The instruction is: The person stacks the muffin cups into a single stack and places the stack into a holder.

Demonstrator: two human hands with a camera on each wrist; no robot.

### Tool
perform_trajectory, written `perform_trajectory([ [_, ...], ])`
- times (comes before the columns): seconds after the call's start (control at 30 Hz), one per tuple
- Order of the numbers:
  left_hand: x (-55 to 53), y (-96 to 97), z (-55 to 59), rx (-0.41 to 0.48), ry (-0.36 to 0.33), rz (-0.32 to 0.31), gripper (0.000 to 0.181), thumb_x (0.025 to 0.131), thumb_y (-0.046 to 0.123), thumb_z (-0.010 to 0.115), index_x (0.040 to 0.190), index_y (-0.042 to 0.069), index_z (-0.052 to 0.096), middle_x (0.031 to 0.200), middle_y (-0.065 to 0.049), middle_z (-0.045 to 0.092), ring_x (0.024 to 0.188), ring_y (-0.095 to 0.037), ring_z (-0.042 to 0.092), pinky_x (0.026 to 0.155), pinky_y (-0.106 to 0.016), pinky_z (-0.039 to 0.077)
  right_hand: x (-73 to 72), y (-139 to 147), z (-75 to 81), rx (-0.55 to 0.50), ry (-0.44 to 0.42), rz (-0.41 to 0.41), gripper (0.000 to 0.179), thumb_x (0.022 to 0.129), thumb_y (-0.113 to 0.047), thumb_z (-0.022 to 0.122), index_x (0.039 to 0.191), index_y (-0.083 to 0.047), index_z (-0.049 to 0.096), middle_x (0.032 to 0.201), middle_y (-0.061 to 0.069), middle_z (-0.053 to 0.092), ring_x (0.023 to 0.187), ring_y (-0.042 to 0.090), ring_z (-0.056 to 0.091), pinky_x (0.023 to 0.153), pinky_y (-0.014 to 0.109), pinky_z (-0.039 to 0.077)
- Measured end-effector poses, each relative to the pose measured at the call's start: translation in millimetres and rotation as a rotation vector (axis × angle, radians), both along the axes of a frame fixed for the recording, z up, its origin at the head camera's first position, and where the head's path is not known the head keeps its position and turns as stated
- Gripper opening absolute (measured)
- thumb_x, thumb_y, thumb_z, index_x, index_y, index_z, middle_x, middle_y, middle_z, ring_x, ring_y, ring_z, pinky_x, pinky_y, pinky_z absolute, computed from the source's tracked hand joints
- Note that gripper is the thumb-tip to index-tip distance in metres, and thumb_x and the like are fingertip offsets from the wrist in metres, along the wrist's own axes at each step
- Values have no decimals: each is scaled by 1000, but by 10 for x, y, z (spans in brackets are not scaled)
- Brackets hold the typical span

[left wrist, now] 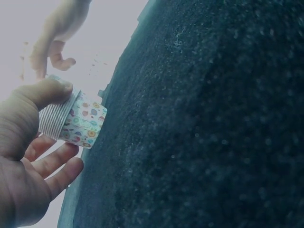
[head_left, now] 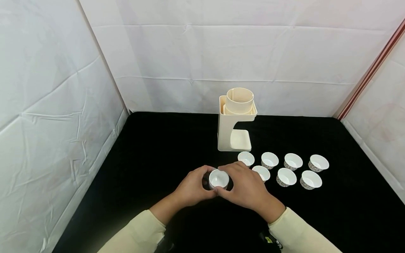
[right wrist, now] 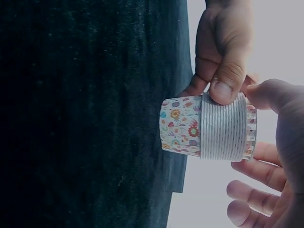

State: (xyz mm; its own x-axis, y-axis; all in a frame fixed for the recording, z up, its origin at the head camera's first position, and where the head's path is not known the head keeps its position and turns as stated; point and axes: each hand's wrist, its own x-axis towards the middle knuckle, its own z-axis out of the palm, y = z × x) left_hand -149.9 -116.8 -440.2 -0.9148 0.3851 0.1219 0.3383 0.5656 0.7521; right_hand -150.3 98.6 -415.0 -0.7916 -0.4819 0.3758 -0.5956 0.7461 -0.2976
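Observation:
A stack of paper baking cups [head_left: 219, 178], white inside with a colourful print outside, is held above the black table. My left hand [head_left: 191, 187] grips the stack by its ribbed band of rims, thumb on one side and fingers on the other, as the left wrist view shows. From the other side, my right hand [head_left: 248, 186] has thumb and fingers at the topmost cup [right wrist: 251, 130], whose printed wall stands slightly out from the stack. To the right, several single cups [head_left: 286, 176] stand upright in two rows, the nearer one partly behind my right hand.
A cream-coloured stand [head_left: 225, 131] with a round holder [head_left: 239, 100] on top and a small base tray [head_left: 240, 140] stands behind the cups. White cloth walls [head_left: 196, 52] enclose the back and sides of the black table [head_left: 152, 147].

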Motion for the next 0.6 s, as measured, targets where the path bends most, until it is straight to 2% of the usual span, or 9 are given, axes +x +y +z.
perform_trajectory([
  [0.37,15,10,17,-6,-6,17,59,80,26,89,130,12,60,118,1,66,97,-11,62,84,-33,56,3,4,-37,-5,4,12,58,77,-54,84,123,-21,71,118,-9,69,113,11,60,75,36,58],
  [0.6,12,15,15,-4,-1,12,58,82,28,89,129,12,60,115,1,66,96,-10,63,81,-30,56,11,43,1,2,-7,12,62,79,-56,83,126,-19,70,118,-8,69,113,12,60,74,35,59],
])
